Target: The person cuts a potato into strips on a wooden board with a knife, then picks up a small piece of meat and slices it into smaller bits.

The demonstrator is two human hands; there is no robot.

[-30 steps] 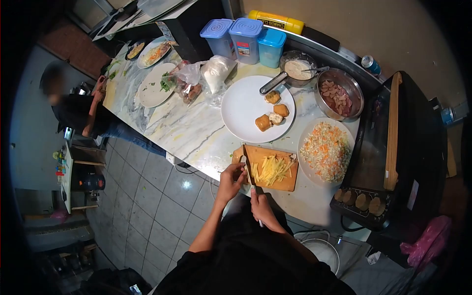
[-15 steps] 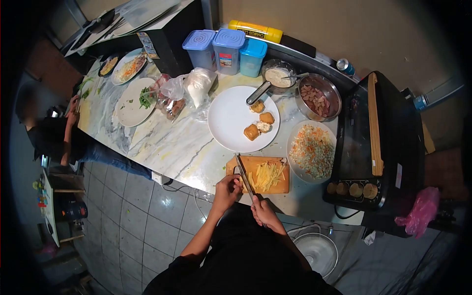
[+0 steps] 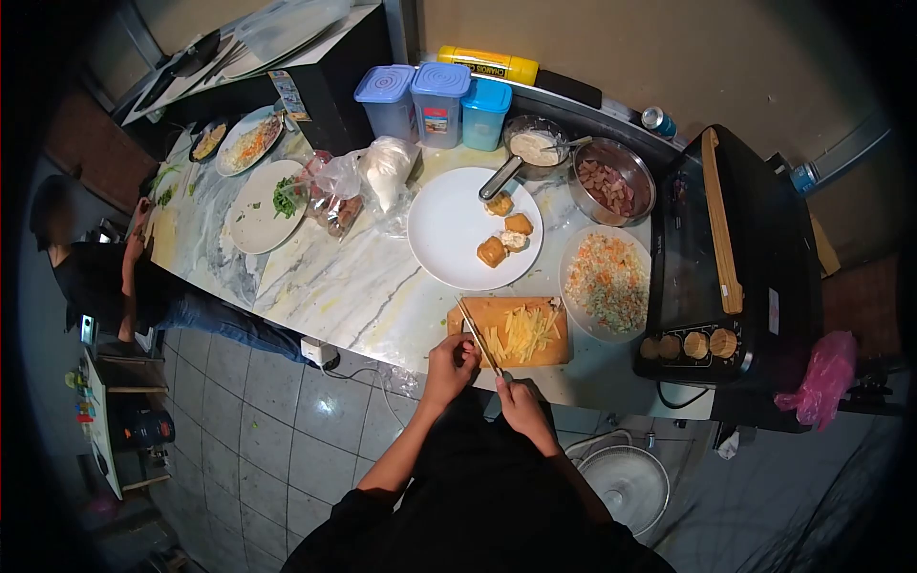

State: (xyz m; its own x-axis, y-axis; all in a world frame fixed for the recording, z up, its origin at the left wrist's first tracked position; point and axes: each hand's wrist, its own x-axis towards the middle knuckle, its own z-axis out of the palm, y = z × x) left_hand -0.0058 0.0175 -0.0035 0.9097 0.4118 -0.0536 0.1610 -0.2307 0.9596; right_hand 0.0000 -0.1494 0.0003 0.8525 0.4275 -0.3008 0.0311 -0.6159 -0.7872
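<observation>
My right hand (image 3: 522, 413) is wrapped round the handle of a knife (image 3: 479, 336). Its blade slants up and left across the left part of a wooden cutting board (image 3: 470, 310). Thin yellow strips (image 3: 522, 334) lie piled on the board, right of the blade. At the board's lower left edge my left hand (image 3: 451, 371) has its fingers curled close to the blade. What those fingers pinch, if anything, is too small to make out. Behind the board stands a white plate (image 3: 444, 234) with several browned, stuffed pieces (image 3: 491, 251) and a dark-handled utensil (image 3: 501, 178) across its rim.
A plate of diced vegetables (image 3: 607, 282) and a steel bowl of cut meat (image 3: 611, 181) stand right, beside a black griddle (image 3: 683, 248). Lidded containers (image 3: 439, 105) line the back. Bags (image 3: 387, 172) and a plate of greens (image 3: 258, 224) are left. Another person (image 3: 105, 267) stands far left.
The view has shifted slightly. The knife blade now shows its thin edge, turned more upright. My left hand's fingers are curled a little closer together.
</observation>
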